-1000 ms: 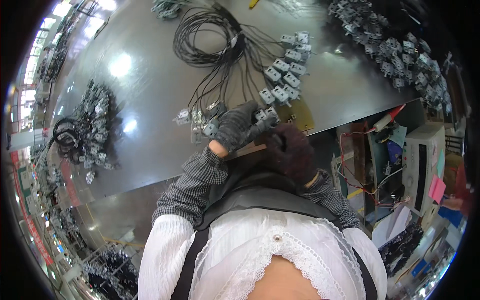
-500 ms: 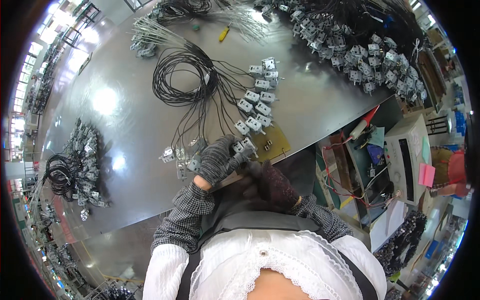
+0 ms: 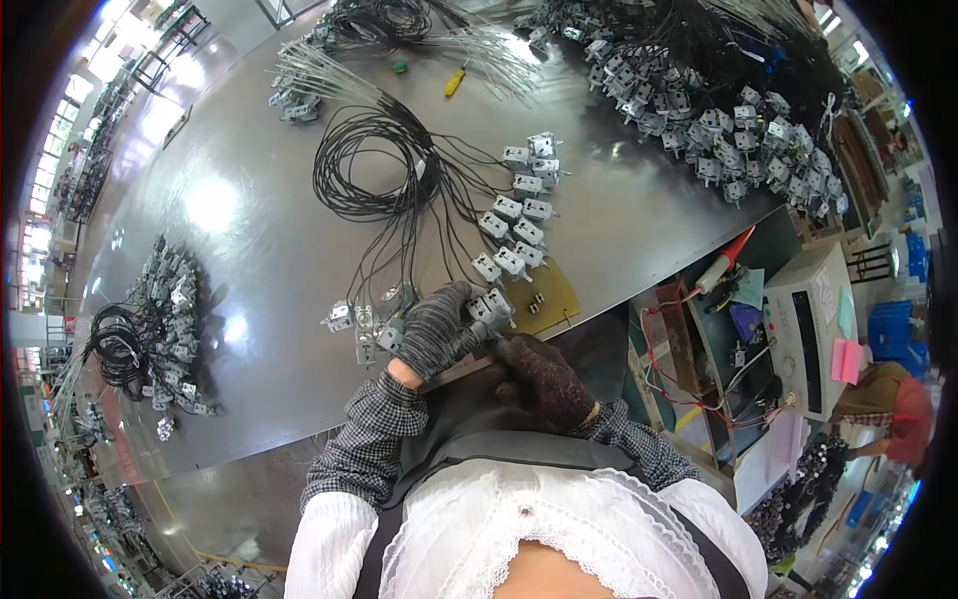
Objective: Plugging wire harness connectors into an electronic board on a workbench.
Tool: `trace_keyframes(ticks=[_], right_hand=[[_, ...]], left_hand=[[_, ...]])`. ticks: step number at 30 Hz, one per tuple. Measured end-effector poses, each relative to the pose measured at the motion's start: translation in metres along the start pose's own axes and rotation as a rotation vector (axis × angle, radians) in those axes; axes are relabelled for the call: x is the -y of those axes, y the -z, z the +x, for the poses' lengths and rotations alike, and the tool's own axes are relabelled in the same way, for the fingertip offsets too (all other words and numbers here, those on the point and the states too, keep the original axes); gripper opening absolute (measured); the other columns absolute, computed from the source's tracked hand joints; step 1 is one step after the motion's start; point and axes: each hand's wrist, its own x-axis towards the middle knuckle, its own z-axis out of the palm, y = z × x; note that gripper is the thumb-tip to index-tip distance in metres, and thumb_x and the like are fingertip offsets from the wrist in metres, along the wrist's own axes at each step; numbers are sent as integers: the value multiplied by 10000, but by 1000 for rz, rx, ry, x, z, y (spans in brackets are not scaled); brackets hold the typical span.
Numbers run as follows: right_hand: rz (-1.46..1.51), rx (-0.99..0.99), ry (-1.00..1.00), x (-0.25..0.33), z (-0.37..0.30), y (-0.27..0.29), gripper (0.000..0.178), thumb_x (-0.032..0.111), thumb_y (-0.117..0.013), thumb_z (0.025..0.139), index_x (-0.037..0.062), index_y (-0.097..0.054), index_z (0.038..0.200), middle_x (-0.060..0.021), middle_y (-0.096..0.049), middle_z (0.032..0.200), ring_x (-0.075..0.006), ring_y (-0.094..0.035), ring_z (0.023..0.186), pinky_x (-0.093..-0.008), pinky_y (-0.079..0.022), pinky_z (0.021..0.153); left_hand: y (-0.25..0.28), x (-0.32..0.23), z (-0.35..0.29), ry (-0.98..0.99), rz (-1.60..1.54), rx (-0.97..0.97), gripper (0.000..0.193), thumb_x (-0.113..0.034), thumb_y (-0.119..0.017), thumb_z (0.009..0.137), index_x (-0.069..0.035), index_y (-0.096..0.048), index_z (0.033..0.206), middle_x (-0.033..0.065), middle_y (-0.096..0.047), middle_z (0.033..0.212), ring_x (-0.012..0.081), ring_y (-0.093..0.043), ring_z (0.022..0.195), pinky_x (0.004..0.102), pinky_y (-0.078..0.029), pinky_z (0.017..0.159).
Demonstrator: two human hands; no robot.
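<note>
My left hand [image 3: 436, 330], in a grey knit glove, grips a small grey metal wired part [image 3: 492, 306] at the near edge of the grey table [image 3: 249, 230]. My right hand [image 3: 544, 377], in a dark glove, sits just below the table edge beside that part, fingers curled near it; whether it holds anything is hidden. A row of similar small metal parts [image 3: 514, 225] with black wires runs away from my left hand toward a coil of black wire [image 3: 374, 165]. A few loose parts [image 3: 357, 319] lie just left of my left hand.
A heap of wired parts [image 3: 155, 319] lies at the table's left, a bigger heap [image 3: 738, 130] at the far right. A yellowish board [image 3: 547, 298] lies by the edge. A soldering iron [image 3: 723, 262] and a white box unit [image 3: 813, 329] stand at the right.
The view has shifted so the table and parts sit lower and larger. My hands stay together at the table edge, left hand still on the small part.
</note>
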Motion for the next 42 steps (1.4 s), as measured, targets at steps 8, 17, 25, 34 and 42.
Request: trace_keyframes(ticks=[8,17,25,34,42], right_hand=[[226,15,-186,13,-2,-3,495,61,-718,975,5,-557,1439,-214,-645,1347,-340,-683,1156,-400,-579,952],[-527,-252,311,-17,6,-4,413,162,-713,998,-19,-587,1347,-166,-639,1103,-203,-676,950,-323,-572,855],[206,-140,1,3,2,-12,409,235,-713,997,-4,-567,1295,-163,-712,1051,-266,-714,962,-411,-570,854],[591,159,-160,-14,12,12,424,237,-686,1013,8,-563,1349,-160,-713,1138,-249,-702,997,-400,-565,889],[-659,-161,554,8,1,-3,443,307,-741,994,9,-601,1291,-125,-719,1045,-262,-694,842,-376,-579,803]], left_hand=[[-4,2,-1,32,-39,-60,493,-400,-826,882,-41,-691,1193,155,-740,901,340,-741,865,438,-584,780],[-3,3,0,2,-19,-9,500,-388,-849,849,-65,-695,1198,158,-702,1024,340,-725,915,430,-576,812],[-3,-2,-3,-20,49,-48,503,-355,-866,844,-20,-681,1170,178,-694,1003,342,-719,923,429,-575,812],[-6,-4,-2,40,33,-46,555,-430,-864,834,-28,-673,1165,171,-689,1004,348,-719,889,445,-573,791],[-8,-8,-2,27,147,-92,556,-465,-844,858,-45,-670,1178,155,-688,962,337,-720,856,450,-568,766]])
